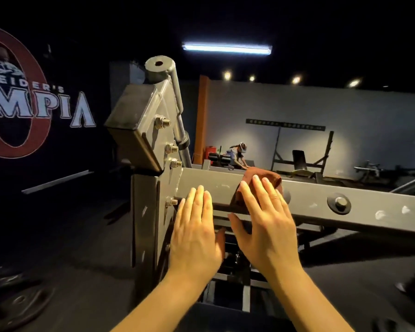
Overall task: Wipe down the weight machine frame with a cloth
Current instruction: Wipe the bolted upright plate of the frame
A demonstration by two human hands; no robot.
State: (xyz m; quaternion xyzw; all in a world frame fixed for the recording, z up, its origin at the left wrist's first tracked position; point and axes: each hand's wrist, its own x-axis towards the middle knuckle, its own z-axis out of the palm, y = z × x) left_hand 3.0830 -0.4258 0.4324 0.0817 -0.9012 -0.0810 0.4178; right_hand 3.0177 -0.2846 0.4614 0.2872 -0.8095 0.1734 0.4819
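Right hand (266, 226) lies flat, fingers straight and together, pressing a rust-brown cloth (264, 180) against the near face of the grey horizontal beam (309, 195) of the weight machine frame; the cloth drapes over the beam's top edge and hangs a little below its lower edge. Left hand (197, 231) is likewise flat with fingers straight, its fingertips (199, 195) touching the bare beam just beside the cloth, holding nothing.

Risks, as judged from this pose: the cloth is held only by palm pressure, so a quick stroke could let it slip off the top edge and drop into the machine's interior below. A round bolt head (339, 203) protrudes from the beam to the right of the cloth and could snag the fabric or catch a finger. To the left, threaded bolt ends (171, 202) project from the upright post (145, 224) close to the left hand's fingertips, so a leftward slide could scrape the skin. The beam's paint is chipped (380, 214) in spots, which may catch threads.

Surroundings: an angled bracket with further bolts (162, 122) rises above the joint, topped by a cylindrical sleeve (159, 65). Weight plates (19, 300) lie on the dark floor at left. A painted wall logo (34, 104), a ceiling tube light (227, 48) and, far behind, another person (237, 155) bent over a bench are visible.
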